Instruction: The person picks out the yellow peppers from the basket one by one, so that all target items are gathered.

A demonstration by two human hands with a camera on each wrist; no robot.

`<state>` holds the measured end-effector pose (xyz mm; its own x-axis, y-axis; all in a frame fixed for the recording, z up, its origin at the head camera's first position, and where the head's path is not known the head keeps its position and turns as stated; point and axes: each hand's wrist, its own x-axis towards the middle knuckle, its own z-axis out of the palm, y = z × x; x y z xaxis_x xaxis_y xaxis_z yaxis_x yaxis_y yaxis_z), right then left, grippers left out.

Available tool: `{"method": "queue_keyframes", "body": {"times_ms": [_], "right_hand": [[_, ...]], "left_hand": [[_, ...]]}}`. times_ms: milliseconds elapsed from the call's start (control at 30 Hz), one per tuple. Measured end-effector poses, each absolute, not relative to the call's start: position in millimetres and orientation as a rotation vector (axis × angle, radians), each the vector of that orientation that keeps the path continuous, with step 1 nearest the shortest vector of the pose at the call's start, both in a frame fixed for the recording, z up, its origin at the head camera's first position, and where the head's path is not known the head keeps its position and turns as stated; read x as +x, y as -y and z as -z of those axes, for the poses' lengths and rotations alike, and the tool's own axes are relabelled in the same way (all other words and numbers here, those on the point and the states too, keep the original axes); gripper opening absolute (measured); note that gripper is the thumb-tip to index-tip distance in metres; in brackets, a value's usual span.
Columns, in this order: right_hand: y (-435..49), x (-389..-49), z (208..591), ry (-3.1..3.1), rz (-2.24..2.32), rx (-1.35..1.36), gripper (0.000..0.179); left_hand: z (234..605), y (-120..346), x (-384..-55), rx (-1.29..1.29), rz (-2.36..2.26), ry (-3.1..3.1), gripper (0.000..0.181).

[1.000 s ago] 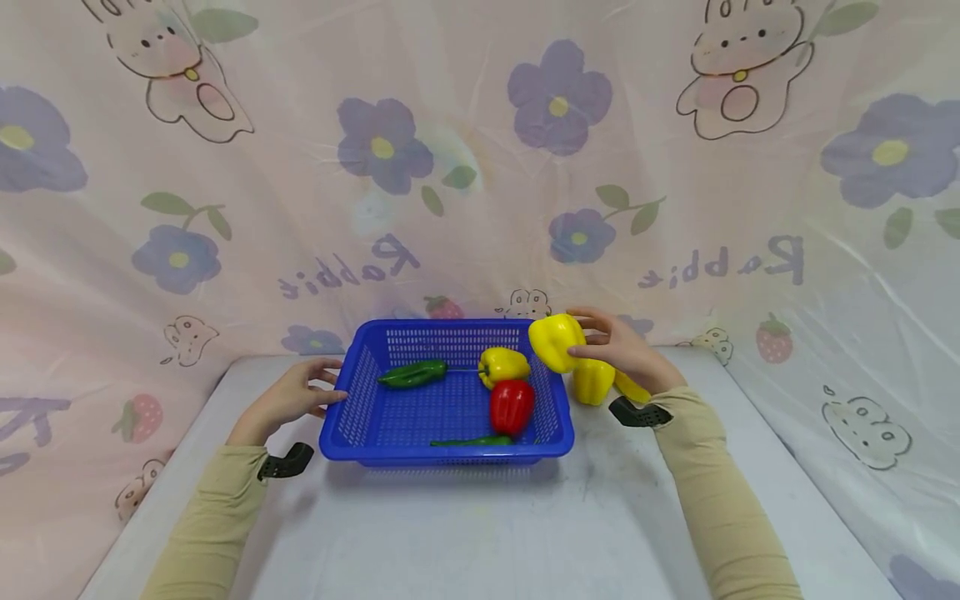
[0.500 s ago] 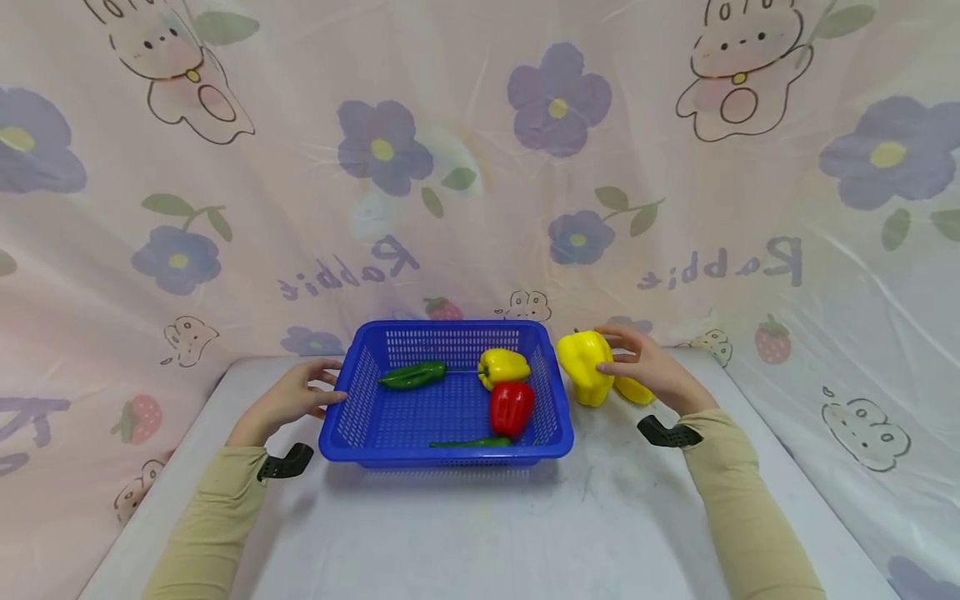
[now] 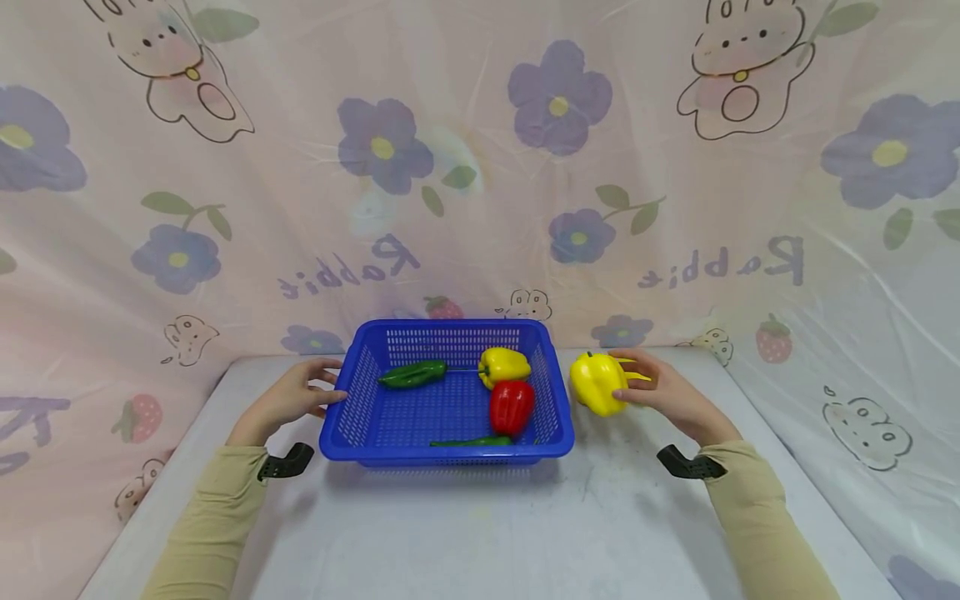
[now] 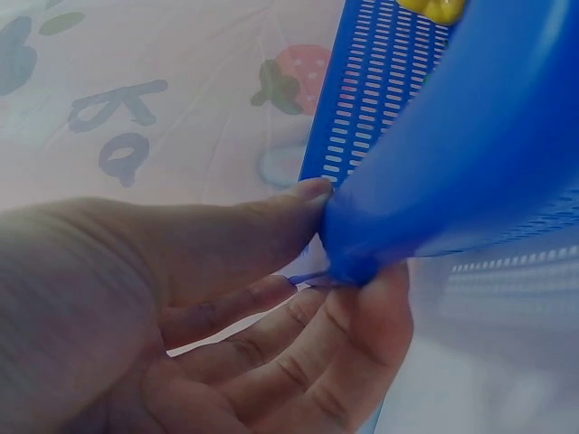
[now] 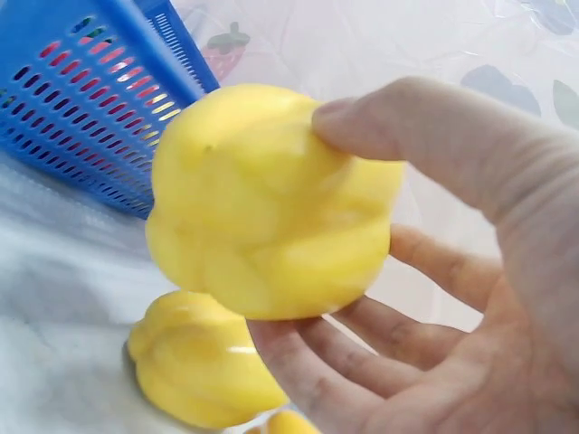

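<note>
My left hand [image 3: 288, 400] grips the left rim of a blue perforated plastic basket [image 3: 450, 452]. In the left wrist view, the thumb lies on the rim [image 4: 348, 258] and the fingers curl underneath. Just outside the basket's right side, my right hand [image 3: 663, 392] holds a yellow bell pepper [image 3: 597, 383] between thumb and fingers. The right wrist view has this pepper [image 5: 271, 203] over a second yellow bell pepper [image 5: 204, 362] on the table. Inside the basket are a yellow bell pepper [image 3: 504, 367], a red bell pepper [image 3: 512, 407] and a dark green pepper [image 3: 412, 374].
A thin green chili [image 3: 471, 442] lies along the basket's near inside edge. Part of another yellow thing [image 5: 288, 423] shows beneath my right fingers. The white table [image 3: 465, 533] meets a printed curtain [image 3: 480, 208] behind the basket.
My right hand has carried the yellow bell pepper from over the basket's right rim rightward and down, beside the basket. The left hand and the basket have stayed in place.
</note>
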<state>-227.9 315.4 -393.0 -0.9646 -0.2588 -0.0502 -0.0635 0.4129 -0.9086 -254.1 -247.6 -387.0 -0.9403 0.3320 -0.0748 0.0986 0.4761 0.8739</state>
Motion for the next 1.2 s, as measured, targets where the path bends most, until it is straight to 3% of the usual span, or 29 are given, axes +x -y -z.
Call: {"method": "queue_keyframes", "body": {"times_ms": [1200], "right_hand": [[-328,-193,451,-2.357,1.608,-0.261,0.073]], "left_hand": [[384,244,-253,0.388,-1.443,-2.492,0.061]]}}
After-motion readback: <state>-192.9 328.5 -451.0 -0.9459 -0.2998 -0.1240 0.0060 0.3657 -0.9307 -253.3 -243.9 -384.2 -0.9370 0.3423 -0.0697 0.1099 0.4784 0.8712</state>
